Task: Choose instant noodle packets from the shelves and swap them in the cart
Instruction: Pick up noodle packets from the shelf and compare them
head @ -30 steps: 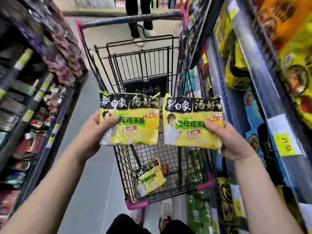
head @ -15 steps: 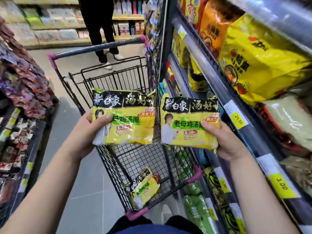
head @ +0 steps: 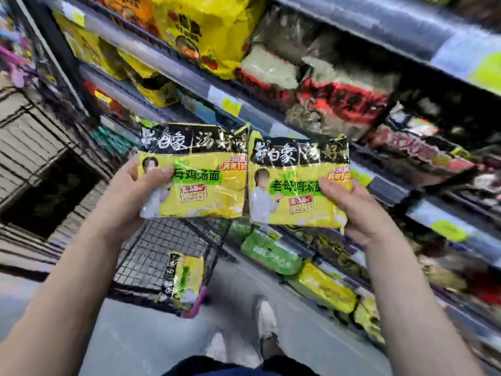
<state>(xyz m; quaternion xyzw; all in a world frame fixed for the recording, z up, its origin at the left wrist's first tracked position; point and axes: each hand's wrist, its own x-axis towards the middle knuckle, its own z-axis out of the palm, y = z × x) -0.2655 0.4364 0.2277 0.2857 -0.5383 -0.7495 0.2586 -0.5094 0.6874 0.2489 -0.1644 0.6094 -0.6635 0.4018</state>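
The left hand (head: 127, 194) grips one yellow-and-black noodle packet, the left packet (head: 203, 188), by its left edge, thumb across the printed front and fingers curled behind. The right hand (head: 355, 213) pinches a matching one, the right packet (head: 290, 194), at its right edge in the same way, thumb on the front. Both packets are held upright and face-on, side by side near the middle of the view, their inner edges just touching or nearly so; the blur makes that hard to settle. The right packet sits slightly lower, at about 3 o'clock from the left one. Below them, toward 7 o'clock, stands the wire cart (head: 146, 256), and in its near corner lies a third packet (head: 184, 280) of the same yellow and black, tilted on end against the mesh. The shelves (head: 366, 23) fill the view from 12 to 4 o'clock, crowded with yellow, red and dark bags. A green packet (head: 271, 253) lies on a low shelf at 5 o'clock from the held pair. At 6 o'clock a pale shoe (head: 267, 316) stands on the grey floor (head: 135, 335).
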